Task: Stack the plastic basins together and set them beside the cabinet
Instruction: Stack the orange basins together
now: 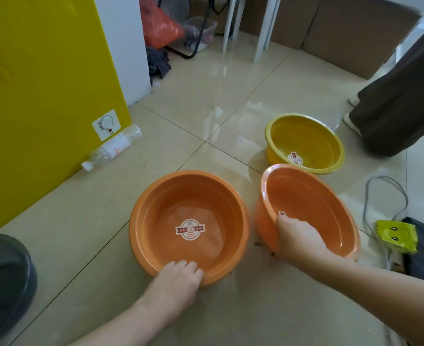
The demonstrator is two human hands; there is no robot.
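Observation:
Three plastic basins are on the tiled floor. The left orange basin (pixel 153 213) sits flat, a round sticker on its bottom; my left hand (pixel 178 278) grips its near rim, fingers curled over the edge. The right orange basin (pixel 313 196) is tilted, its left side raised off the floor, and my right hand (pixel 298 238) holds its near rim with the thumb inside. A yellow basin (pixel 305 143) rests just behind it, untouched. The yellow cabinet (pixel 43 96) stands at the left.
An empty clear bottle (pixel 113 148) lies against the cabinet's base. Another person's trouser leg (pixel 395 106) and shoes stand at the right. A grey cable (pixel 370 208), a yellow-green packet (pixel 398 236) and a dark bag lie right of the basins. A dark round object (pixel 4 278) is at lower left.

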